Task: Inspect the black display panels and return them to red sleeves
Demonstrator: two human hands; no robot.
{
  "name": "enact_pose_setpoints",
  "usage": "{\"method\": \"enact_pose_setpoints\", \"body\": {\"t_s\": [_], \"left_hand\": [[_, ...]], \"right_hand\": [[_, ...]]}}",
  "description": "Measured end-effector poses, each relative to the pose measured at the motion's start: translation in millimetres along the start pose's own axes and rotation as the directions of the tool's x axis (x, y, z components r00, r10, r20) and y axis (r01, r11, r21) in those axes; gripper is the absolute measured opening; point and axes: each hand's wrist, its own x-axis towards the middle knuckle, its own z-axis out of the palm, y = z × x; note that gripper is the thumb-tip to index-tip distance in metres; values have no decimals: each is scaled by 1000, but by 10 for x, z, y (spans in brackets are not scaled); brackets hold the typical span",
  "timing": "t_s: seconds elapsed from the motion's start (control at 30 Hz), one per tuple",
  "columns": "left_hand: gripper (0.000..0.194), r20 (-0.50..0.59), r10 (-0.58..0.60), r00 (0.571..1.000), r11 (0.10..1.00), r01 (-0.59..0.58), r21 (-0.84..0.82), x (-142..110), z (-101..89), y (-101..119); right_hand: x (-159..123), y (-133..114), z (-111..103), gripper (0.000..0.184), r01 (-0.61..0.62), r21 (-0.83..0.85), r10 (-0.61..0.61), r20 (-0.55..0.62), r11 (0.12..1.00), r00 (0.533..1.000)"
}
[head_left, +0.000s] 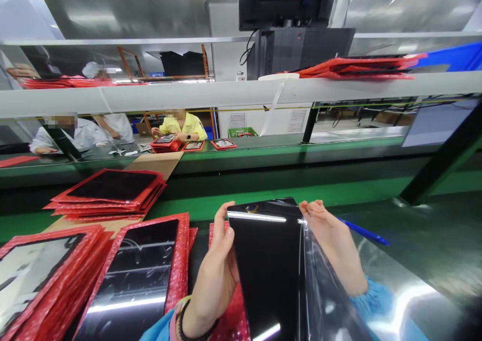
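L fingers (225,243) w/ firm grip on blk panel (267,265), R fingers (315,211) w/ pinch on clr film (327,293)

Left hand (215,275) between 6 and 7 o'clock, gripping, index finger toward 1. Right hand (333,238) at 4 o'clock, fingers bent into a pinch toward 11.

No lettering I can read from where I'm standing, folks! There's a tiny pale mark (336,54) up on the black computer case (289,52), but it's too small to make out.
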Motion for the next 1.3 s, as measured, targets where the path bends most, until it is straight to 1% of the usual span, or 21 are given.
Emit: {"method": "enact_pose_setpoints", "body": {"t_s": [0.07, 0.2, 0.37, 0.53, 0.63, 0.73, 0.8, 0.87, 0.97, 1.07, 1.17, 1.23, 1.3], "left_hand": [[52, 10, 13, 1000, 1000, -13, 6, 31, -1, -2], [50, 22, 0, 1000, 1000, -1, 13, 97, -9, -15], [43, -24, 56, 998, 996, -54, 71, 164, -44, -32], [36, -27, 52, 998, 997, -50, 57, 188, -48, -43], [40, 1, 35, 999, 999, -35, 2, 200, -33, -57], [39, 17, 55, 998, 997, -54, -52, 197, -23, -80], [38, 22, 75, 997, 996, -73, -51, 176, -25, -94], [39, 23, 83, 996, 996, -82, -44, 140, -33, -106], [43, -2, 112, 994, 993, -112, -25, 79, -38, -116], [48, -25, 119, 993, 993, -119, -23, 41, -13, -114], [52, -61, 116, 991, 993, -117, -20, 33, 34, -102], [51, -40, 118, 992, 993, -118, 2, 27, 54, -89], [49, 22, 105, 994, 994, -106, 20, 12, 53, -75]], "right_hand": [[59, 35, -48, 28, 5, -16, -5, 8, 1000, 1000], [154, 94, -134, 26, 27, -41, -25, 41, 999, 999], [191, 122, -175, 29, 32, -62, -28, 52, 998, 998], [153, 90, -130, 31, 10, -82, -8, 20, 997, 1000], [104, 35, -85, 34, -1, -111, 2, 5, 994, 1000], [15, -9, -30, 38, 13, -168, -16, -15, 986, 1000], [-73, -23, 8, 42, 40, -218, -43, -10, 975, 999], [-171, -29, 35, 46, 80, -259, -74, 32, 963, 997], [-283, -32, 46, 49, 147, -312, -111, 130, 939, 985], [-312, -39, 33, 46, 242, -403, -160, 226, 882, 961], [-281, -45, 17, 43, 336, -474, -202, 311, 814, 929], [-254, -46, 5, 45, 384, -530, -218, 348, 757, 912], [-239, -44, -5, 48, 416, -597, -216, 379, 686, 900]]}}
